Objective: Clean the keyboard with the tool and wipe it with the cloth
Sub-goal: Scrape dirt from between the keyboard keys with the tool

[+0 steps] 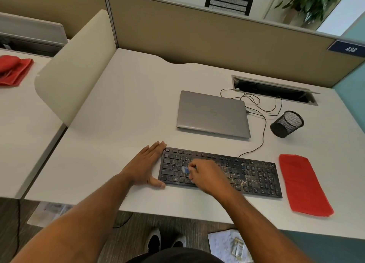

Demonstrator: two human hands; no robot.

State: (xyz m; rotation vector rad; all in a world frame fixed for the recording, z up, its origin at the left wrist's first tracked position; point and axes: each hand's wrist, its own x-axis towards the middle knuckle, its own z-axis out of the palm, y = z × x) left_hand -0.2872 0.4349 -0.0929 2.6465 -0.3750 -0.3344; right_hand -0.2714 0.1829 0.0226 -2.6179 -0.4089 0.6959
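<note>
**Fingers on brush, left keys being swept**

Fingers (191,169) of our right hand (207,176) curl tight round a small blue tool (186,170), blurred, brush end pointing left over the letter keys. Fingers of our left hand (147,165) lie straight and flat on the desk (122,108), side of the hand touching the keyboard's left edge, thumb at its near-left corner. It holds nothing, just braces.

We see the keyboard (254,176) lying black and long near the desk's near edge. Left keys look fairly clean; the middle and right part carry pale crumbs and dust. The red cloth (304,183) lies flat just right of the keyboard, untouched. Closed laptop (213,113) sits farther back, mesh pen cup (287,123) to its right, tipped over, and the keyboard cable (263,132) runs to the far side.

We judge the brushing step under way, roughly the left third done, cloth wipe not yet begun.

To do it well:
- keep the left hand bracing so the board can't slide
- short strokes along the rows, one direction, so dirt leaves the gaps instead of dropping back in
- work left to right toward the dusty patch, don't push debris onto cleaned keys
- light pressure, bristles between keys
- steer crumbs off the near edge, away from the cloth.
</note>
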